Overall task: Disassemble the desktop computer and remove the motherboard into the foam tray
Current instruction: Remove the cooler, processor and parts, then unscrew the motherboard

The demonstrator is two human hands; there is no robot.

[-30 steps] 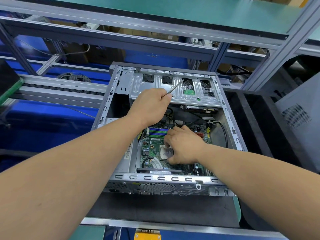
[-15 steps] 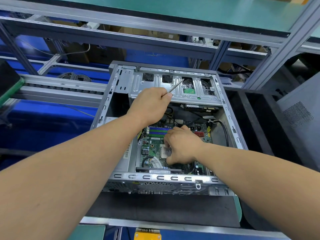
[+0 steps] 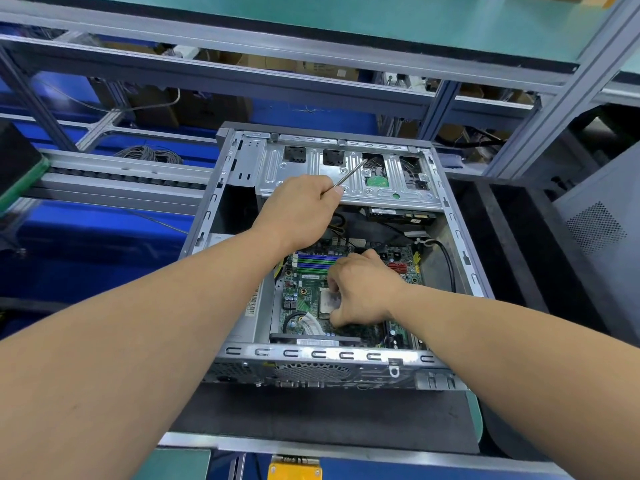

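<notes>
A: Motherboard (image 3: 308, 299): head view, seated flat in the open computer case (image 3: 332, 355), not yet lifted. No foam tray in sight.

B: Hands?

A: Left hand (image 3: 298, 211) fisted round a screwdriver (image 3: 349, 173); right hand (image 3: 363, 289) fingertips curled at the processor (image 3: 330, 301), grip unclear.

B: Risk?

A: Prying while screwed down could crack it.

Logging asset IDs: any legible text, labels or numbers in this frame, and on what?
None can be read.
Barcode sticker on the computer case: too small.
White label at the motherboard near edge: blurred.
Drive label under the drive cage: blurred.
</notes>
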